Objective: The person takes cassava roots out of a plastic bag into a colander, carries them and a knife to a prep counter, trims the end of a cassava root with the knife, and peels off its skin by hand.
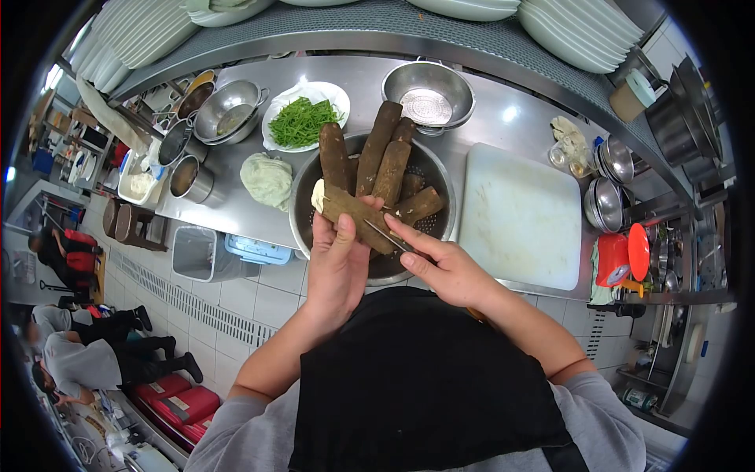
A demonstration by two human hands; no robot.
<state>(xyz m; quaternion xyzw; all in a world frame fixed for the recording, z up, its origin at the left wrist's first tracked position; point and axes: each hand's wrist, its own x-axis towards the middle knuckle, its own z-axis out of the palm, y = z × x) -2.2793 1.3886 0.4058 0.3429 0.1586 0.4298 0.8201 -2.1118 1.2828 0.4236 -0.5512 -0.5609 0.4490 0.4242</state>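
Over a metal colander [440, 177] my left hand [338, 256] is wrapped round a brown root [350, 218], whose far left end shows pale flesh. My right hand [432, 258] grips a small knife [390, 237] by its handle, with the blade lying against the root's skin. Several more brown, rough-skinned roots [380, 145] stand and lean in the colander beneath and behind my hands.
Left of the colander are a crumpled cloth [267, 181], a plate of cut greens [302, 123] and metal pots [191, 180]. An empty metal bowl [428, 93] stands behind, a white cutting board [520, 216] and red scale [613, 259] to the right. People [86, 354] are at far left.
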